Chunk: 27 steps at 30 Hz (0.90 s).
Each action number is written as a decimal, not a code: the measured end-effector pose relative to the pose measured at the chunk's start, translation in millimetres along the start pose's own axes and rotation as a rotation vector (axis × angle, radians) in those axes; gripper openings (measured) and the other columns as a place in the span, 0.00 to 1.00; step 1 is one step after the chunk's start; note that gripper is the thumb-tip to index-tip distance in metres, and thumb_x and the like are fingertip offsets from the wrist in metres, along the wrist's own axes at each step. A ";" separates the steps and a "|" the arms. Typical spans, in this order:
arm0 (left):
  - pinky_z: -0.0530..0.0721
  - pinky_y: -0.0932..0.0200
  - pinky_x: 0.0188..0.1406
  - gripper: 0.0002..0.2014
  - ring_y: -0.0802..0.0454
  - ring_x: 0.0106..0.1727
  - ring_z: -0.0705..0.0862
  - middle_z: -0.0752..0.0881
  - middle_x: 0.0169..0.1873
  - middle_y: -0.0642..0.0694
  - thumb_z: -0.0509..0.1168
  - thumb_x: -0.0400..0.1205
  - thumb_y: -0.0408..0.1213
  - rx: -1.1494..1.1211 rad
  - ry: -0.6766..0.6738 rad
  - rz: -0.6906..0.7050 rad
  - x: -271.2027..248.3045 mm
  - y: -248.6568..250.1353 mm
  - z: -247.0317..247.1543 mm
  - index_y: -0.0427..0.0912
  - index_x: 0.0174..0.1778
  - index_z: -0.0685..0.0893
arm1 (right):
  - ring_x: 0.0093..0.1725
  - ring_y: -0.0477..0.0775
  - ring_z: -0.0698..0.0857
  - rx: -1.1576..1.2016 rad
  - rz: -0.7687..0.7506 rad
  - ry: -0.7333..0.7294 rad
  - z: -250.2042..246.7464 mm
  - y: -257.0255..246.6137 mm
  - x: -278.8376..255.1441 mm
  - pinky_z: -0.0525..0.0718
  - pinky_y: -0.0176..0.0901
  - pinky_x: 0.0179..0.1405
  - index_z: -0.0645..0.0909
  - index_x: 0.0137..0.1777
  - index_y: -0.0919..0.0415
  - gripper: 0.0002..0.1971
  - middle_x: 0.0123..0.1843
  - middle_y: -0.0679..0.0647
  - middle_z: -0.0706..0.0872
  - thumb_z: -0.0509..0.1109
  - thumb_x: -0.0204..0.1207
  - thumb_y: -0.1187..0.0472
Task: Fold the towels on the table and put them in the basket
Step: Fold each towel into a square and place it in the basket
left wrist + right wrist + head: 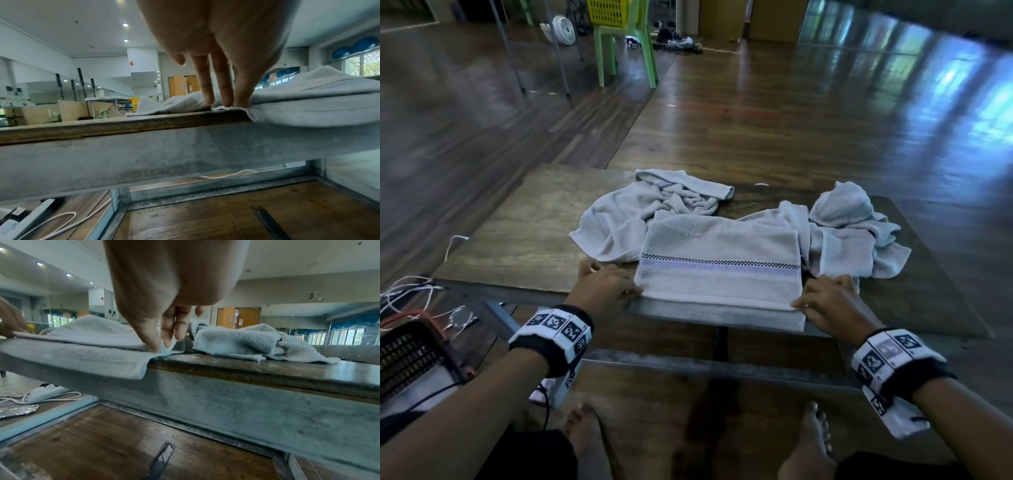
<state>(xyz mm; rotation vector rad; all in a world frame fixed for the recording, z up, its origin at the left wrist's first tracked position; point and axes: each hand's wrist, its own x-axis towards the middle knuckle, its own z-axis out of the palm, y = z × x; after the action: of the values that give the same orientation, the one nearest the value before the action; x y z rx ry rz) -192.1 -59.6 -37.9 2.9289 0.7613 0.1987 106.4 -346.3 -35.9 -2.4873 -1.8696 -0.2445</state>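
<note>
A pale grey towel (719, 270) with a checked stripe lies folded at the front of the wooden table (517, 236). Its lower layer hangs over the front edge. My left hand (635, 294) pinches the top layer's near-left corner, seen close in the left wrist view (230, 104). My right hand (799, 304) pinches the near-right corner between thumb and fingers (162, 348). One crumpled towel (619, 219) lies behind on the left. Another crumpled towel (852, 233) lies on the right. A dark basket (410, 356) stands on the floor at my lower left.
White cables (414, 298) trail on the floor beside the dark basket. A green chair (626, 51) carrying a yellow basket (609, 12) stands far back. My bare feet (585, 431) are under the table's front rail.
</note>
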 end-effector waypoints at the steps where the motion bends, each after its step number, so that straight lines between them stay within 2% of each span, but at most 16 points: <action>1: 0.60 0.48 0.60 0.09 0.57 0.60 0.80 0.86 0.53 0.61 0.63 0.80 0.47 0.011 -0.005 -0.016 1.1 0.2 0.2 0.60 0.51 0.88 | 0.36 0.49 0.83 -0.002 0.003 -0.002 0.8 -0.1 1.7 0.66 0.46 0.41 0.89 0.38 0.43 0.11 0.35 0.42 0.84 0.84 0.57 0.57; 4: 0.56 0.50 0.59 0.09 0.58 0.62 0.79 0.86 0.55 0.60 0.63 0.81 0.46 0.033 0.023 -0.053 7.0 0.5 2.2 0.60 0.53 0.87 | 0.38 0.50 0.83 0.000 0.034 -0.012 4.2 0.4 7.8 0.65 0.47 0.42 0.89 0.39 0.42 0.10 0.35 0.42 0.84 0.83 0.59 0.57; 8: 0.55 0.52 0.53 0.10 0.55 0.57 0.82 0.86 0.50 0.57 0.62 0.82 0.43 0.010 0.071 -0.056 18.0 3.8 7.5 0.58 0.52 0.87 | 0.46 0.53 0.84 0.036 0.121 0.004 9.4 8.6 20.8 0.61 0.47 0.45 0.89 0.45 0.44 0.08 0.41 0.46 0.86 0.78 0.67 0.57; 11: 0.55 0.52 0.52 0.09 0.54 0.55 0.82 0.86 0.48 0.57 0.61 0.82 0.44 0.032 0.081 -0.059 25.9 4.3 11.1 0.59 0.51 0.87 | 0.50 0.53 0.82 0.034 0.157 0.000 12.0 12.5 27.1 0.58 0.47 0.46 0.89 0.48 0.45 0.07 0.46 0.46 0.86 0.74 0.71 0.56; 14: 0.56 0.51 0.55 0.08 0.52 0.54 0.82 0.86 0.47 0.57 0.62 0.81 0.45 0.025 0.079 -0.061 27.1 3.2 11.5 0.58 0.48 0.87 | 0.47 0.54 0.83 0.035 0.171 0.059 10.5 12.2 27.0 0.60 0.48 0.46 0.90 0.45 0.48 0.06 0.43 0.48 0.87 0.76 0.69 0.59; 18: 0.57 0.52 0.51 0.01 0.49 0.45 0.86 0.89 0.42 0.55 0.70 0.76 0.41 -0.030 0.244 -0.021 18.1 -0.4 8.2 0.52 0.39 0.87 | 0.41 0.54 0.84 0.035 0.148 0.199 2.0 14.5 22.5 0.56 0.44 0.44 0.89 0.40 0.51 0.07 0.38 0.48 0.87 0.80 0.64 0.62; 21: 0.57 0.53 0.48 0.02 0.50 0.42 0.86 0.89 0.39 0.56 0.71 0.75 0.42 -0.044 0.312 0.028 11.1 -0.8 6.6 0.53 0.37 0.87 | 0.41 0.54 0.84 0.019 0.111 0.264 -6.6 14.5 13.0 0.55 0.42 0.45 0.89 0.42 0.51 0.08 0.39 0.47 0.86 0.80 0.64 0.63; 24: 0.56 0.56 0.46 0.02 0.53 0.40 0.86 0.88 0.38 0.58 0.69 0.74 0.44 -0.021 0.315 0.099 5.9 -2.4 8.2 0.54 0.36 0.86 | 0.39 0.54 0.84 0.024 0.055 0.282 -9.7 10.8 1.3 0.61 0.47 0.44 0.88 0.42 0.51 0.07 0.38 0.46 0.85 0.78 0.65 0.62; 26: 0.58 0.56 0.47 0.03 0.53 0.40 0.87 0.87 0.36 0.58 0.69 0.73 0.44 0.011 0.278 0.131 2.0 -4.5 10.8 0.54 0.35 0.86 | 0.38 0.53 0.84 0.036 0.018 0.250 -8.2 8.6 -4.5 0.63 0.48 0.43 0.88 0.41 0.50 0.09 0.37 0.45 0.84 0.80 0.63 0.62; 27: 0.60 0.56 0.48 0.05 0.53 0.40 0.87 0.87 0.36 0.57 0.66 0.74 0.46 0.039 0.255 0.142 0.5 -5.2 11.8 0.54 0.34 0.86 | 0.38 0.52 0.83 0.044 0.000 0.231 -6.3 8.5 -6.8 0.63 0.48 0.42 0.89 0.41 0.50 0.09 0.36 0.45 0.83 0.81 0.61 0.62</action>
<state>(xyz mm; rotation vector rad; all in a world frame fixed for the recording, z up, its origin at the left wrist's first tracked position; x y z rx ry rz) -192.3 -55.7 -50.2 3.0324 0.5915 0.5851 112.0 -355.9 -29.9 -2.3165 -1.7632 -0.4641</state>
